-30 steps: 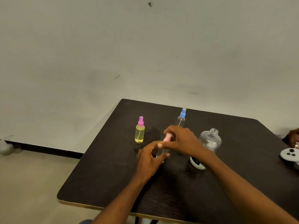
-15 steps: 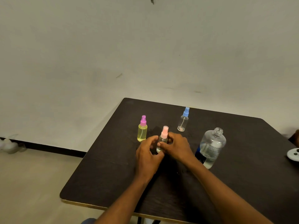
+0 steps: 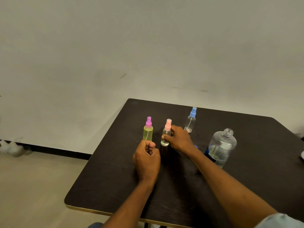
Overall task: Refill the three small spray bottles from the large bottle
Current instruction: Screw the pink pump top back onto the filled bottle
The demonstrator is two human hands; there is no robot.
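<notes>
On the far half of the dark table (image 3: 107, 178), the right hand (image 3: 180, 139) holds the pink-capped spray bottle (image 3: 166, 131)
Its thumb and fingers are curled around the clear body just below the cap, and the bottle stands upright with only a little liquid at the bottom. The left hand (image 3: 146, 157) rests on the table as a closed fist, holding nothing, just in front of the yellow spray bottle (image 3: 148, 131). The blue-capped spray bottle (image 3: 190, 122) stands further back and looks almost empty. The large bottle (image 3: 222, 146) stands uncapped toward the right edge, partly filled. I judge the small bottle to be light, thin, smooth plastic that tips easily, so one hand should steady the body low while the other turns the cap by its collar; the large one is heavier and is better taken around its wide body
</notes>
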